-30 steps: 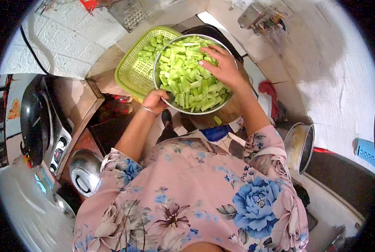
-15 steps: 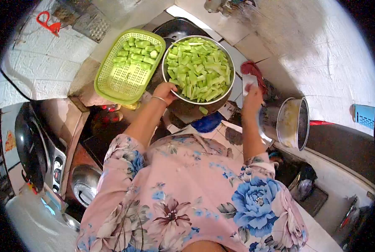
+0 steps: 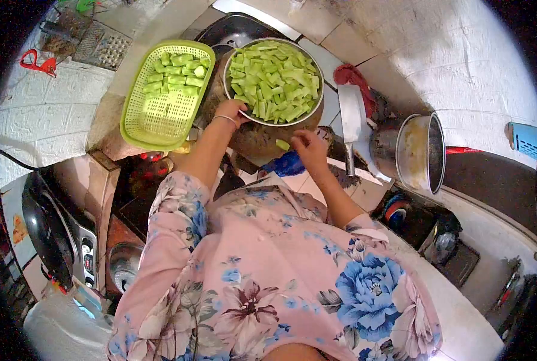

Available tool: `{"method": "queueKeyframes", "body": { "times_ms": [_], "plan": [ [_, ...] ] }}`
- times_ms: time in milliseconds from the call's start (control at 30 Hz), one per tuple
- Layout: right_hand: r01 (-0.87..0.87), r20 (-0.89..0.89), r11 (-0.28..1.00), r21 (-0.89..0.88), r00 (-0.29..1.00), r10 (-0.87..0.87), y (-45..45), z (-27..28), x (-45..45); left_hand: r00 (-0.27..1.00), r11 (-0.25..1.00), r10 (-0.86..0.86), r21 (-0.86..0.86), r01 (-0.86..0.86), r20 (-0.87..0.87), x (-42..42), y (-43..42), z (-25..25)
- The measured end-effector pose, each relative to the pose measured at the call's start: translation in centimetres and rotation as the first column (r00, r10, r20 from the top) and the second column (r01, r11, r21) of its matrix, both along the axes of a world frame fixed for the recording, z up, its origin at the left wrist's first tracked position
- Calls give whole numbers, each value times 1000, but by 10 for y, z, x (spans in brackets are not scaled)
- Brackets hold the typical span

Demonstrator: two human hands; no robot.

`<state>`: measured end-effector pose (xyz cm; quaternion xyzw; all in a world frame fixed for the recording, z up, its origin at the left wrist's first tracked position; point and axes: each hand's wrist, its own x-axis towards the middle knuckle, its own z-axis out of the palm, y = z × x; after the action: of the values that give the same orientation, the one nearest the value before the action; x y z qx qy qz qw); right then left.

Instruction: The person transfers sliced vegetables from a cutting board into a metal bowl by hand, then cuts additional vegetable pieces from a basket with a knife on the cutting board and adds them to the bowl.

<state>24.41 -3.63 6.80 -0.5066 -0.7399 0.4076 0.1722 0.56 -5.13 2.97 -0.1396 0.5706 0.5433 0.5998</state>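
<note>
The left hand grips the bowl, best kept level, but I can't tell the grip of the right hand beside the green bit.

Near the centre of the frame, a path runs from the right hand up to the bowl, a green piece lying just beside it. Rightward, the cleaver and pot obstruct; left, the left hand and basket narrow the gap.
</note>
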Motion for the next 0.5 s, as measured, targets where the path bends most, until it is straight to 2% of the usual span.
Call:
{"method": "queueKeyframes", "body": {
  "times_ms": [33, 67, 100, 133, 200, 267, 300, 400, 467, 500],
  "plan": [
    [-174, 61, 985, -15, 983, 174, -1, -2, -2, 996, 999, -45, 5, 46, -79, -1, 1, -1],
    [-176, 56, 984, -15, 983, 176, -4, -1, -7, 983, 996, -91, 5, 93, -159, -4, 1, -3],
    [-279, 228, 957, 81, 940, 255, -9, 2, -13, 982, 996, -89, 4, 91, -164, -4, 1, -5],
    [-390, 400, 908, 153, 865, 304, -11, 3, -16, 936, 983, -173, 2, 182, -308, -4, 0, -7],
    [-359, 370, 928, 99, 879, 300, -10, -8, -17, 860, 963, -248, -17, 269, -446, -5, 0, -2],
    [-411, 433, 909, 61, 832, 347, -9, -7, -18, 926, 980, -199, -91, 179, -321, -3, -1, 11],
    [-412, 431, 909, 61, 832, 348, -8, -9, -18, 926, 980, -199, -92, 178, -322, 0, -4, 11],
    [-387, 476, 919, 77, 824, 307, -3, -12, -21, 917, 993, -115, -27, 113, -381, 4, -16, 10],
    [-369, 395, 929, 15, 856, 334, -2, -6, -23, 970, 994, -44, 90, 68, -240, -2, -28, 6],
    [-372, 392, 928, 16, 856, 337, -1, -7, -21, 969, 994, -41, 88, 64, -243, -3, -34, 10]
  ]
}}
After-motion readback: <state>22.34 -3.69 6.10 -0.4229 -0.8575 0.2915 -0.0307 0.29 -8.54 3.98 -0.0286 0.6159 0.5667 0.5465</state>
